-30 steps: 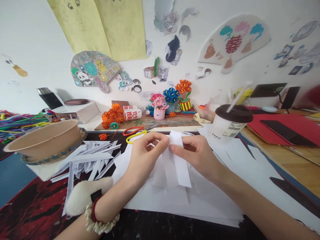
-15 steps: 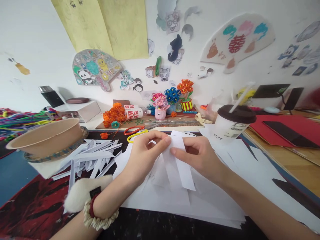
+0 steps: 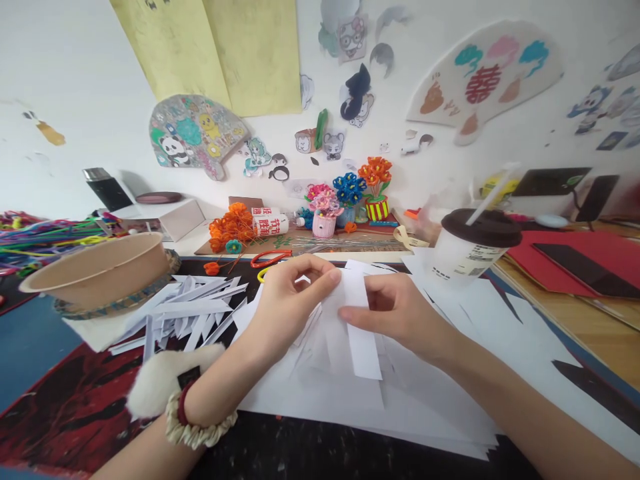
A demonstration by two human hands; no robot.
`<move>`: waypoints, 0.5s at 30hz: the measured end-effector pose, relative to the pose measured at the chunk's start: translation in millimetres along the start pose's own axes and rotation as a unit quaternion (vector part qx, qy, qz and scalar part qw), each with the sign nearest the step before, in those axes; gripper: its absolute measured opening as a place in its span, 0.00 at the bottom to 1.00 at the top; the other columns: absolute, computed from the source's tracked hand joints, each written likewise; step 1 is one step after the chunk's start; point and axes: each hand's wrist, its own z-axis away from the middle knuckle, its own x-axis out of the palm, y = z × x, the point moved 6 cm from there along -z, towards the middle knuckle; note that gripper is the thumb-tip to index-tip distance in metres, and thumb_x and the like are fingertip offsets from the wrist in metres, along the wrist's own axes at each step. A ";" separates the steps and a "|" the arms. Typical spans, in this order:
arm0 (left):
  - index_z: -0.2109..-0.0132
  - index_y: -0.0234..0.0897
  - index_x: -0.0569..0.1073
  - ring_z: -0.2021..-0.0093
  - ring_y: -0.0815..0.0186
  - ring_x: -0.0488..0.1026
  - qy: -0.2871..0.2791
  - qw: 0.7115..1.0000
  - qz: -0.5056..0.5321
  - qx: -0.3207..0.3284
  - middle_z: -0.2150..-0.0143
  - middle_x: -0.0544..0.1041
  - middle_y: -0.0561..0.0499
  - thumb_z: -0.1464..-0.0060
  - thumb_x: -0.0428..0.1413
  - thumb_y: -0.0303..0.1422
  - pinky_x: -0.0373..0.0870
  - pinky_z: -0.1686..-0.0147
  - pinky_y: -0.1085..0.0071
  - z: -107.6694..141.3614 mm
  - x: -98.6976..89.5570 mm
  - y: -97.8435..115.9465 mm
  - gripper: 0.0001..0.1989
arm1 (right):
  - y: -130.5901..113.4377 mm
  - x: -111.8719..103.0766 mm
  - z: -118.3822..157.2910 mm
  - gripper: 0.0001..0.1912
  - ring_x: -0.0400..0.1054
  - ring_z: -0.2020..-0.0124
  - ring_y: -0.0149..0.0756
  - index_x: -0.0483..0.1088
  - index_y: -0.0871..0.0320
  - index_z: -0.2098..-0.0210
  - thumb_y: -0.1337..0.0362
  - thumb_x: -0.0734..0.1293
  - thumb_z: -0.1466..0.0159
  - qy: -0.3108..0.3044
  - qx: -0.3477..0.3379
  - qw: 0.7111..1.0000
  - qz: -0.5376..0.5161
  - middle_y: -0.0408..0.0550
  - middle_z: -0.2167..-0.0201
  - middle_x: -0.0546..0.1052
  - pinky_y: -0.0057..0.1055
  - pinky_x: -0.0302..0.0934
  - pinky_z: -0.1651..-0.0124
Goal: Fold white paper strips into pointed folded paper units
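Note:
Between my two hands is a white paper strip (image 3: 363, 343), upright and slightly tilted above the stacked sheets. My left hand (image 3: 297, 300) pinches its upper left part between thumb and fingers. On the right edge, my right hand (image 3: 393, 307) grips the same strip, thumb in front and fingers behind. Under both hands lie white paper sheets (image 3: 320, 400) with loose strips on them. To the left of my left hand is a pile of folded paper strips (image 3: 190, 310). A yellow-handled tool (image 3: 262, 274) is partly hidden behind my left hand.
A lidded cup with a straw (image 3: 475, 243) stands at right, a beige bowl (image 3: 95, 267) at left. A white fluffy object (image 3: 155, 387) lies by my left wrist. Behind are orange flowers (image 3: 233, 227) and small flower pots (image 3: 325, 225). A phone (image 3: 585, 270) rests on red sheets at right.
The strip has turned a little more upright between my fingers. Both hands keep their grip; the whole view has shifted slightly.

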 end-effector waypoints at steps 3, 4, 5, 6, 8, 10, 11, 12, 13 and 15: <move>0.69 0.33 0.73 0.72 0.71 0.64 -0.009 1.000 -0.009 0.010 0.73 0.70 0.54 0.46 0.59 0.34 0.60 0.73 0.74 -0.6 -0.4 1.1 0.08 | -0.2 -0.9 -0.1 0.10 0.71 0.70 0.37 0.75 0.59 0.72 0.58 0.74 0.46 0.002 -0.007 1.000 0.016 0.45 0.74 0.75 0.32 0.65 0.69; 0.69 0.33 0.73 0.72 0.71 0.64 -0.011 1.000 -0.014 0.015 0.72 0.70 0.54 0.45 0.59 0.33 0.60 0.73 0.74 -0.6 -0.6 1.4 0.08 | -0.4 -1.5 -0.1 0.11 0.71 0.71 0.37 0.75 0.58 0.73 0.57 0.74 0.46 0.005 -0.009 1.000 0.026 0.45 0.75 0.75 0.32 0.65 0.70; 0.69 0.33 0.73 0.71 0.71 0.64 -0.013 1.000 -0.019 0.018 0.72 0.70 0.54 0.45 0.59 0.33 0.60 0.73 0.74 -0.6 -0.7 1.6 0.08 | -0.6 -2.3 -0.2 0.11 0.70 0.71 0.37 0.75 0.58 0.73 0.57 0.74 0.46 0.011 -0.011 0.999 0.038 0.45 0.75 0.75 0.32 0.65 0.71; 0.69 0.34 0.73 0.71 0.71 0.64 -0.016 0.999 -0.023 0.021 0.72 0.70 0.53 0.45 0.59 0.34 0.60 0.72 0.74 -0.6 -0.6 1.6 0.08 | -0.7 -3.3 -0.3 0.12 0.70 0.72 0.36 0.75 0.58 0.73 0.55 0.74 0.46 0.018 -0.011 0.999 0.050 0.45 0.75 0.75 0.31 0.64 0.72; 0.69 0.34 0.73 0.71 0.70 0.65 -0.023 0.999 -0.031 0.024 0.72 0.70 0.53 0.44 0.58 0.34 0.61 0.72 0.73 -0.4 0.6 1.1 0.08 | -0.7 -5.4 -0.5 0.14 0.69 0.75 0.34 0.75 0.59 0.73 0.53 0.72 0.44 0.034 -0.008 0.997 0.072 0.45 0.76 0.75 0.30 0.62 0.75; 0.69 0.34 0.72 0.71 0.70 0.65 -0.028 0.998 -0.050 0.027 0.72 0.70 0.54 0.44 0.57 0.34 0.60 0.72 0.73 -0.4 2.3 0.6 0.09 | -1.0 -7.0 -0.6 0.16 0.66 0.77 0.32 0.75 0.59 0.73 0.51 0.70 0.42 0.048 -0.008 0.995 0.091 0.44 0.78 0.73 0.29 0.60 0.77; 0.70 0.34 0.72 0.71 0.70 0.65 -0.028 0.997 -0.065 0.029 0.72 0.70 0.54 0.43 0.57 0.34 0.60 0.72 0.73 -0.5 3.2 0.5 0.09 | -1.4 -7.3 -0.6 0.16 0.65 0.78 0.31 0.75 0.58 0.73 0.51 0.70 0.42 0.052 -0.010 0.994 0.098 0.44 0.79 0.73 0.28 0.58 0.77; 0.70 0.35 0.72 0.70 0.70 0.65 -0.030 0.996 -0.082 0.032 0.72 0.70 0.54 0.43 0.56 0.34 0.60 0.72 0.72 -0.7 4.2 0.4 0.09 | -2.0 -7.5 -0.6 0.17 0.64 0.79 0.31 0.75 0.58 0.74 0.50 0.70 0.42 0.055 -0.014 0.993 0.105 0.43 0.79 0.72 0.28 0.57 0.78; 0.70 0.35 0.71 0.70 0.69 0.65 -0.032 0.994 -0.101 0.035 0.72 0.70 0.54 0.43 0.56 0.33 0.60 0.72 0.72 -0.8 5.3 0.6 0.09 | -2.5 -7.7 -0.5 0.17 0.64 0.79 0.30 0.74 0.58 0.74 0.50 0.69 0.42 0.057 -0.019 0.992 0.110 0.42 0.80 0.71 0.28 0.56 0.78; 0.70 0.35 0.70 0.70 0.69 0.65 -0.043 0.987 -0.143 0.050 0.73 0.69 0.54 0.42 0.54 0.32 0.61 0.71 0.72 -0.8 8.1 2.3 0.09 | -3.2 -7.9 -0.1 0.17 0.61 0.81 0.29 0.73 0.59 0.77 0.51 0.69 0.42 0.062 -0.027 0.991 0.119 0.41 0.82 0.68 0.27 0.54 0.80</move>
